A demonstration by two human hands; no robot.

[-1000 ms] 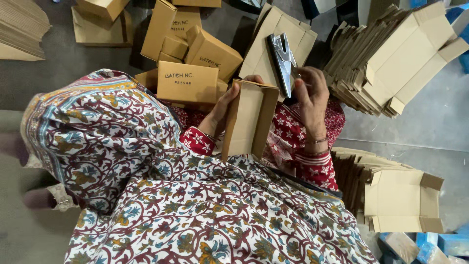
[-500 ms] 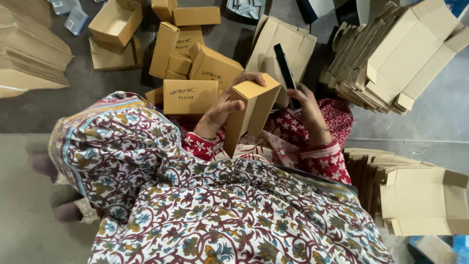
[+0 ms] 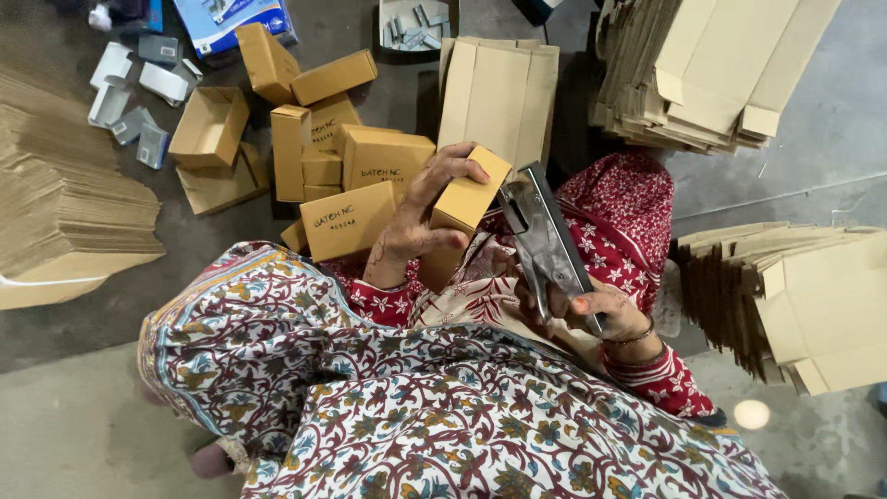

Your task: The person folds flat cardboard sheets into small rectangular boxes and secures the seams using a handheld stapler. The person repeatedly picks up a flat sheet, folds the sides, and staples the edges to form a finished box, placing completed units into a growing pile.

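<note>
Box (image 3: pixel 465 201): being held upright over the lap, tilted, just beside the stapler.
Left hand (image 3: pixel 420 220): being wrapped around the box, fingers over its top.
Right hand (image 3: pixel 591 310): being clenched on the stapler (image 3: pixel 543 236), nose touching the box.
Floor (image 3: pixel 370 79): being covered by finished boxes (image 3: pixel 344 157) and flat blanks (image 3: pixel 494 92).

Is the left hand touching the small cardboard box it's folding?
Touching. The head view shows the left hand wrapped around the small cardboard box, fingers over its top edge and thumb pressed on its side.
</note>
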